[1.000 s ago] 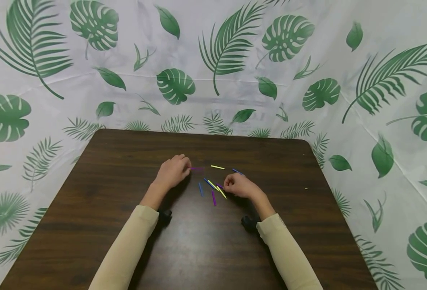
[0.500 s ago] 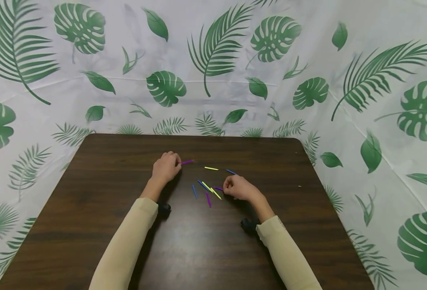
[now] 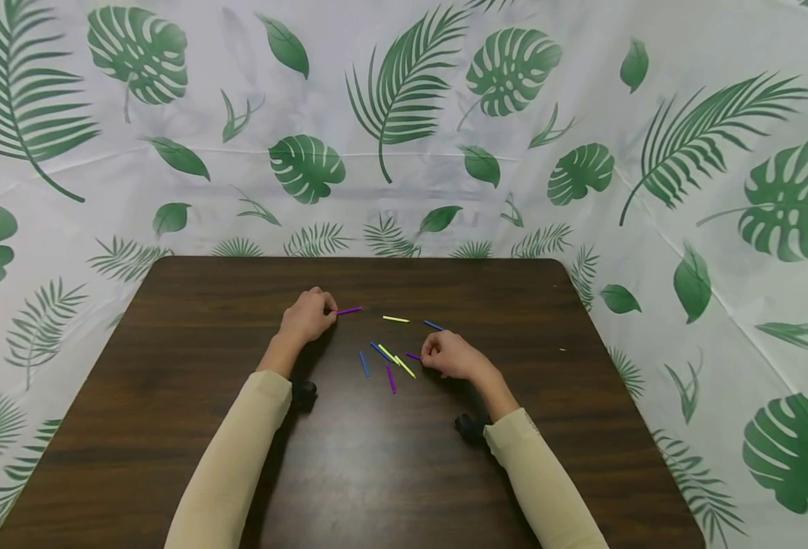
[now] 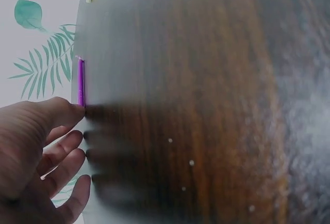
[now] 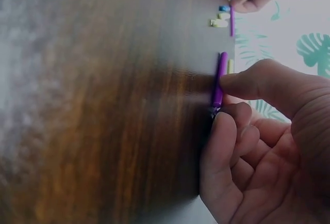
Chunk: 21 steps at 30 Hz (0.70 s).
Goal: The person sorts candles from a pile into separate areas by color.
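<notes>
My left hand (image 3: 310,314) pinches one end of a thin purple candle (image 3: 350,310) between thumb and fingertips, near the back of the table. A wick shows at the candle's free end in the left wrist view, and the other fingers are loosely bent at the tabletop. To the right of the pile, my right hand (image 3: 453,356) holds another purple candle (image 5: 221,77), with thumb and fingers at its near part. Between the hands lie a crossed group of yellow candles (image 3: 405,367) and a blue candle (image 3: 380,351). A third purple candle (image 3: 391,379) lies just in front of them.
A blue candle (image 3: 364,364) lies left of the group. Farther back are a yellow candle (image 3: 395,319) and a blue candle (image 3: 434,325) close behind the right hand. A tiny yellow scrap (image 3: 562,350) lies to the right on the dark wooden table (image 3: 376,473). A leaf-print cloth (image 3: 404,114) hangs behind.
The left hand has shifted slightly left with its purple candle, whose free end now slants up and away. The right hand has drawn its purple candle a little right, off the group.
</notes>
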Each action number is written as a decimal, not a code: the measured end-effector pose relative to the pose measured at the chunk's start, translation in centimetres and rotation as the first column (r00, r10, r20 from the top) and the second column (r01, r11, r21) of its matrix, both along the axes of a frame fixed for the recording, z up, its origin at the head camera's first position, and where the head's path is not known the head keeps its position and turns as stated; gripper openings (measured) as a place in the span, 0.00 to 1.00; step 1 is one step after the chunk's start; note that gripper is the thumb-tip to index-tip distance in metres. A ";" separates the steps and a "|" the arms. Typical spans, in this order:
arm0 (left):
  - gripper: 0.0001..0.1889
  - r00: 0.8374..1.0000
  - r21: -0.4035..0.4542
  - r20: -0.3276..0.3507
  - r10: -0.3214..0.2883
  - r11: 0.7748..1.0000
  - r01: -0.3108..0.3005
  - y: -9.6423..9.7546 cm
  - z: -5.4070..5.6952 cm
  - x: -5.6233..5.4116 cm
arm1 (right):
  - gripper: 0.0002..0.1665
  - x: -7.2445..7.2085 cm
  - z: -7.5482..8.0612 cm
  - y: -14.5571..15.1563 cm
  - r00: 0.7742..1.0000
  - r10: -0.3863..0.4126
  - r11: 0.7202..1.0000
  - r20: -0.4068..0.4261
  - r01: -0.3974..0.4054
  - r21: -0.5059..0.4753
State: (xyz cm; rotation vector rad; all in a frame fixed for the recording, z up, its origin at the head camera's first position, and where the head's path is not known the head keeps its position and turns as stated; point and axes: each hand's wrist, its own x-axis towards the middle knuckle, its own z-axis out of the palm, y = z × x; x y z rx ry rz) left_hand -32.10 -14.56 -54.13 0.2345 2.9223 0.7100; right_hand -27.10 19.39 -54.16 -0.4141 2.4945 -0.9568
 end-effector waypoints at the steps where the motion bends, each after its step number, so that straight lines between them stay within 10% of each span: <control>1: 0.09 1.000 0.008 0.004 -0.001 1.000 0.001 -0.1 0.1 0.0 | 0.04 0.0 0.0 0.0 1.000 0.000 1.000 -0.001 0.000 -0.001; 21: 0.14 0.993 -0.002 -0.105 -0.061 0.998 0.061 2.4 0.4 1.2 | 0.03 0.4 0.0 -0.2 0.999 -0.011 1.000 -0.032 0.011 0.003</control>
